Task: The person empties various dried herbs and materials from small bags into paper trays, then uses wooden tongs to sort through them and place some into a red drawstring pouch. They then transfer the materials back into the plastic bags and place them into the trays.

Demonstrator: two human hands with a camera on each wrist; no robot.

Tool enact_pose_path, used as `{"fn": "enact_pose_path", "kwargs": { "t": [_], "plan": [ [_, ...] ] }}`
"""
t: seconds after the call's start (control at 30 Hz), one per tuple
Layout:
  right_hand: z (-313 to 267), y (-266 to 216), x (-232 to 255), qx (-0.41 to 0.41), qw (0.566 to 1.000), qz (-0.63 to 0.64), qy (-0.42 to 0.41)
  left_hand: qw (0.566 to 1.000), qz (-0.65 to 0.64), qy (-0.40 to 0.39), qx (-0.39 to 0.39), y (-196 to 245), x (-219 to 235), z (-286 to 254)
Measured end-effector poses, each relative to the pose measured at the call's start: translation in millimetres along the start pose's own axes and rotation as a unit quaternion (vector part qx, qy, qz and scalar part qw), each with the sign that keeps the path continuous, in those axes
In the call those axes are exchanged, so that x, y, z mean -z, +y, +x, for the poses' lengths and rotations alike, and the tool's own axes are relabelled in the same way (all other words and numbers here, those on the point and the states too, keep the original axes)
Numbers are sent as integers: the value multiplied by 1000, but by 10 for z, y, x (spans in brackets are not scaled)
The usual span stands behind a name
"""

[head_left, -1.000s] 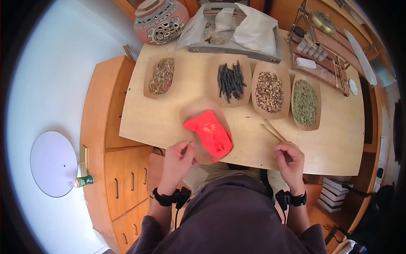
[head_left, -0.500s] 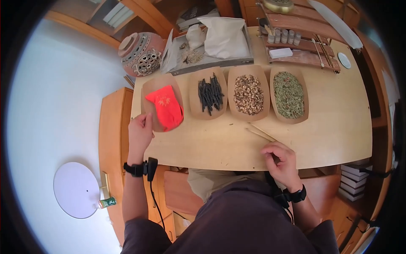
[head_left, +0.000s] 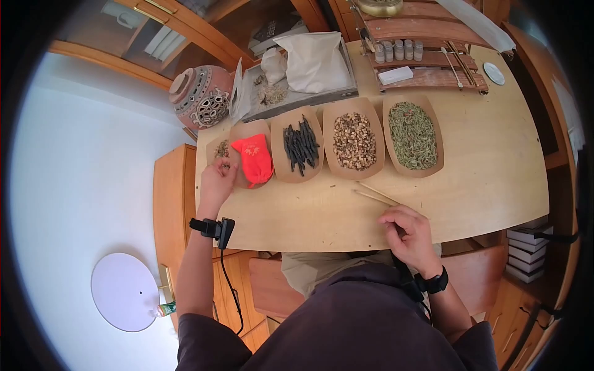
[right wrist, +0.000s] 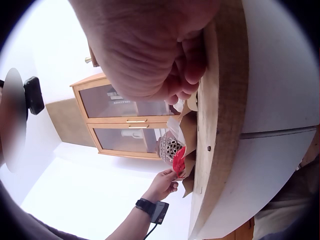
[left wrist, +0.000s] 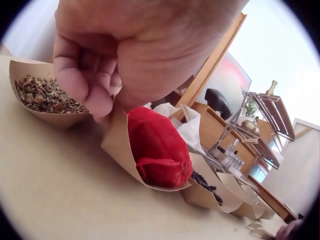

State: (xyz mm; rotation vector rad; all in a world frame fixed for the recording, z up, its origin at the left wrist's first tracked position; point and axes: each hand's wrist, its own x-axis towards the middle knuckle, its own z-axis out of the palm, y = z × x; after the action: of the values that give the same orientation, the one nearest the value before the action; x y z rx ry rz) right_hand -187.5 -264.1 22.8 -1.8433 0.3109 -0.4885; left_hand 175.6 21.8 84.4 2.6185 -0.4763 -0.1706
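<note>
My left hand [head_left: 218, 179] pinches the near left edge of a brown paper tray [left wrist: 114, 142]. In that tray lies a red drawstring pouch [head_left: 255, 159] with a gold print. Left of it, partly hidden by the hand, is a paper tray of mixed dried herbs [left wrist: 47, 95]. To the right stand trays of black sticks [head_left: 301, 146], chopped tan pieces [head_left: 354, 141] and dried green herb [head_left: 413, 136]. My right hand [head_left: 407, 235] rests at the table's front edge, fingers loosely curled, holding nothing. Two thin wooden strips [head_left: 375, 196] lie just beyond it.
Behind the trays stand a pierced clay pot [head_left: 207, 99] and a grey tray [head_left: 297, 106] with white bags. A wooden rack [head_left: 427, 77] with small jars is at the back right, near a white disc [head_left: 494, 73]. The table [head_left: 297, 216] ends close to my body.
My left hand has carried the tray with the red pouch leftward and back, into line between the mixed herbs and the black sticks. The right hand stays at the table edge. The head view has shifted.
</note>
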Motion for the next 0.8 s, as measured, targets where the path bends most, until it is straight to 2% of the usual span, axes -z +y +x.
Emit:
{"fn": "enact_pose_path", "kwargs": {
  "t": [0.07, 0.13, 0.27, 0.37, 0.47, 0.57, 0.67, 0.8],
  "plan": [
    [-2, 9, -11, 8, 1000, -4, 5, 1000, 16, 15, -21, 39, 17, -10],
    [1, 26, -13, 18, 1000, -13, 6, 998, 20, 27, -44, -104, -25, 32],
    [-8, 14, -10, 14, 1000, -23, 6, 991, 57, 59, -106, 13, -28, -75],
    [-12, -15, 2, 16, 999, -28, 14, 987, -63, 96, -115, 137, -78, -276],
    [-13, -24, -8, 20, 999, -23, 21, 966, -250, 57, -26, 498, -196, -729],
    [-22, -16, -15, 19, 999, -32, 15, 955, -288, -50, -45, 541, -426, -1091],
    [-11, -32, -12, 20, 999, -40, 5, 944, -305, -96, -78, 662, -655, -1359],
    [-30, 26, -25, 0, 1000, -19, -9, 940, -224, -108, -235, 1329, -510, -1471]
  ]
}}
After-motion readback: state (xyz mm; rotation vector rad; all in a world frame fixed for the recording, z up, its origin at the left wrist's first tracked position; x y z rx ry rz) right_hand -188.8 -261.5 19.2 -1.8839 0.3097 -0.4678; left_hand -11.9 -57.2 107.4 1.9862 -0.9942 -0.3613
